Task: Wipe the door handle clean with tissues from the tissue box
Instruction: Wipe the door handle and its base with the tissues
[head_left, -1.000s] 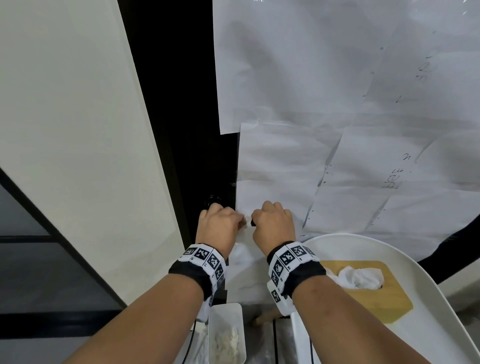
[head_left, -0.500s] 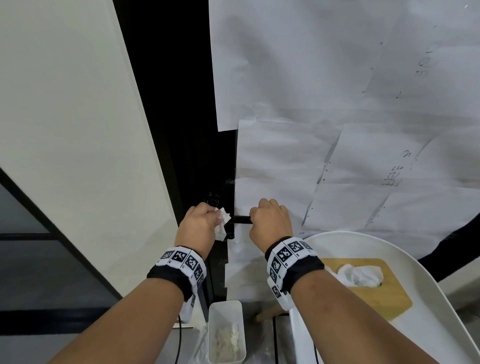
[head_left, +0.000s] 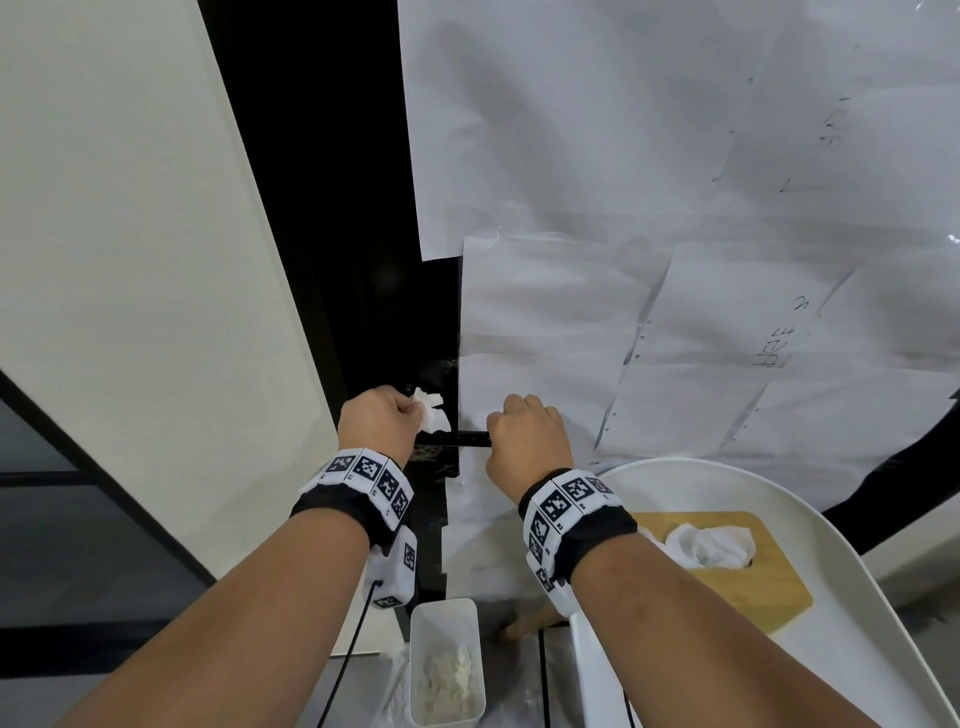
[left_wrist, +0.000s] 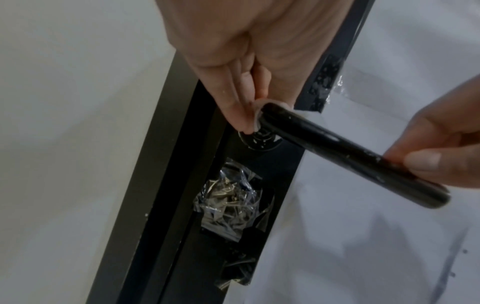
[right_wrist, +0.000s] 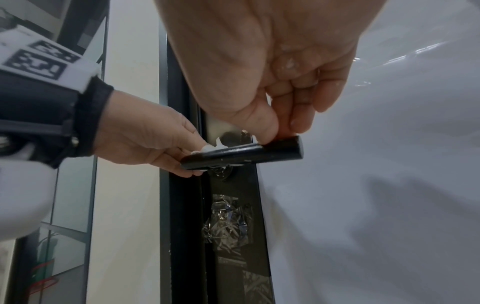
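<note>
Handle: a black bar (head_left: 461, 439), level, at centre frame in the head view, sticking out from a dark door edge toward the right.
Left hand: the left hand (head_left: 377, 427) sits at the handle's inner end, by the round base plate, fingers curled and pinching a crumpled white tissue (head_left: 430, 410); the wrist views show the tissue pressed against that end of the bar.
Right hand: the right hand (head_left: 525, 440) grips the handle's outer end, thumb and fingers pinching the bar from above, near its free tip.
Between the hands: a short bare stretch of handle shows, with pale specks on it in the wrist views.
Door: the door (head_left: 649, 208) is covered in white paper sheets, filling the upper right.
Tissue box: a wooden-topped box (head_left: 748, 582) with a tissue poking out, lower right, on a white tray (head_left: 909, 649), well apart from both hands.
Bin: a small white bin (head_left: 447, 665) at bottom centre, holding crumpled scraps.
</note>
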